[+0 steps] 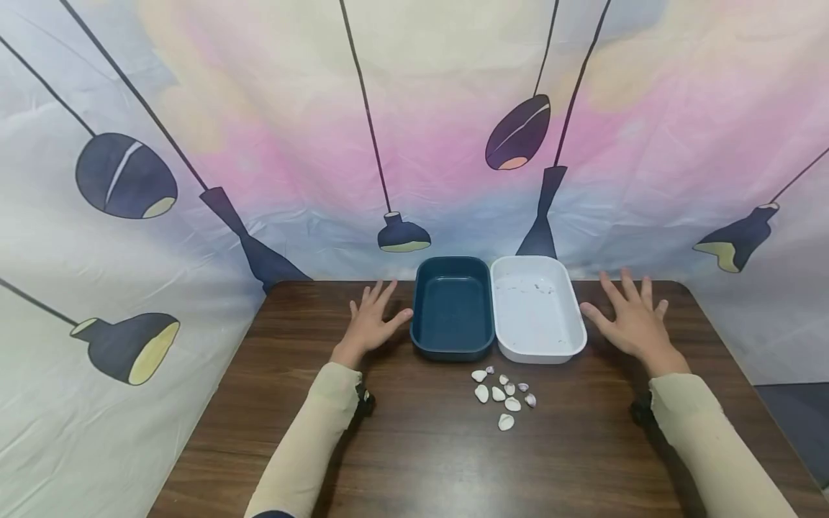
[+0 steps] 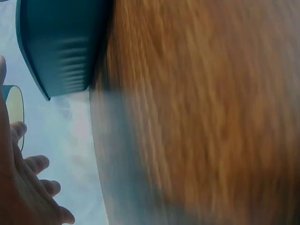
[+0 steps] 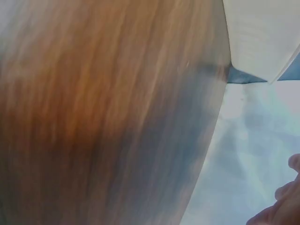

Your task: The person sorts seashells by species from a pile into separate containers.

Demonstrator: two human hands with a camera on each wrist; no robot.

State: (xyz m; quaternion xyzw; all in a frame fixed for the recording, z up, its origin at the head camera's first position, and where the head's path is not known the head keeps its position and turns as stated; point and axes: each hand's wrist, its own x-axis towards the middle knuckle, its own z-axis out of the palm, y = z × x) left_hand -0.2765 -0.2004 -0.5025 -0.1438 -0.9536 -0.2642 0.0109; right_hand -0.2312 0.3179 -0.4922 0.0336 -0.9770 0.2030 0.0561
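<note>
My left hand (image 1: 370,321) has its fingers spread, its thumb tip right by the left wall of a dark teal rectangular dish (image 1: 419,345). On the other side, my right hand (image 1: 633,321) also spreads its fingers, the thumb close to the right rim of a white rectangular dish (image 1: 576,344). Neither hand holds anything. The two dishes stand side by side; the white one has small dark marks on its bottom. In front of them lie several small white and purplish seashells (image 1: 498,393). The left wrist view shows the teal dish's ridged outer wall (image 2: 70,56) beside the fingers.
Everything stands on a dark brown wooden table (image 1: 427,460), its far edge just behind the dishes. A fabric backdrop (image 1: 291,129) printed with hanging lamps rises behind it. A black wrist strap (image 1: 365,400) circles the left sleeve's cuff.
</note>
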